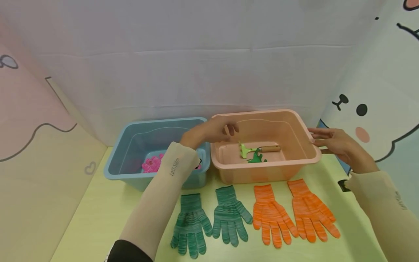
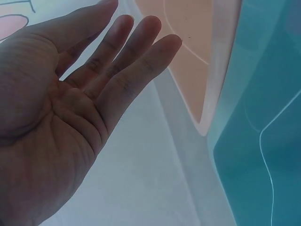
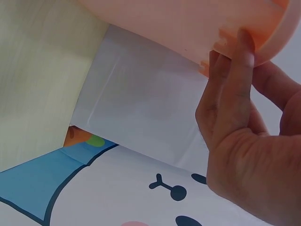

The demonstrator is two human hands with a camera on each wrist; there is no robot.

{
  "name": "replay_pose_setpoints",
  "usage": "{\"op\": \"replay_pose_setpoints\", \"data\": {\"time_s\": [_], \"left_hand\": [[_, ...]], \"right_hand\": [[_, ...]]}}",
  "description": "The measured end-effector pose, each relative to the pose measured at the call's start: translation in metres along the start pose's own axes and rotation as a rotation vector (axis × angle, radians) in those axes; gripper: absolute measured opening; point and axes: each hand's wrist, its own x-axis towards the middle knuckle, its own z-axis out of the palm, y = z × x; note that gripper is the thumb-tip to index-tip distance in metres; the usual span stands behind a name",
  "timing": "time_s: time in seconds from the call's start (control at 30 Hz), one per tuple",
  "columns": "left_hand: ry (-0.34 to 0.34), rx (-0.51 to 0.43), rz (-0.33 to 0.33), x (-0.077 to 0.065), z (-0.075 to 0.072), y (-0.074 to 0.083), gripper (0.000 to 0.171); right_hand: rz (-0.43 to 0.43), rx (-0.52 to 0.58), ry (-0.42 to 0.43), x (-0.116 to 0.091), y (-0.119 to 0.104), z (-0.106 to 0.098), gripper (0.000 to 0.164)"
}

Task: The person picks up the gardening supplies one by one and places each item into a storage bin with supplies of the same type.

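My left hand hovers over the left rim of the peach plastic basin, its fingers loosely bent around nothing. In the left wrist view, that palm faces the camera, bare. At the basin's other end, my right hand holds the right rim; the right wrist view has its fingers under the rim and the thumb at the edge. Inside the basin lie a small light-green toy rake with a wooden handle and a dark-green dinosaur figure.
Left of the peach basin stands a blue basin holding pink pieces, partly hidden by my left forearm. In front lie two green knit gloves and two orange ones. A white sheet hangs behind.
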Motion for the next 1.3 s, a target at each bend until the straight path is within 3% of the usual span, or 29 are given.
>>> {"op": "replay_pose_setpoints", "data": {"time_s": [0.47,0.93,1.1,1.3], "left_hand": [[0.046,-0.036,0.018,-0.029,-0.007,0.008,0.033],[0.064,0.047,0.020,-0.055,-0.011,-0.003,0.034],[0.074,0.037,0.041,-0.065,-0.010,-0.004,0.033],[0.081,0.012,0.016,-0.075,-0.007,-0.007,0.034]], "right_hand": [[-0.003,-0.003,0.000,0.002,0.000,0.000,0.068],[-0.002,0.005,0.001,0.003,0.001,-0.002,0.070],[0.003,0.002,0.000,0.002,0.001,-0.003,0.071],[0.007,-0.007,0.001,0.002,0.001,-0.004,0.071]]}}
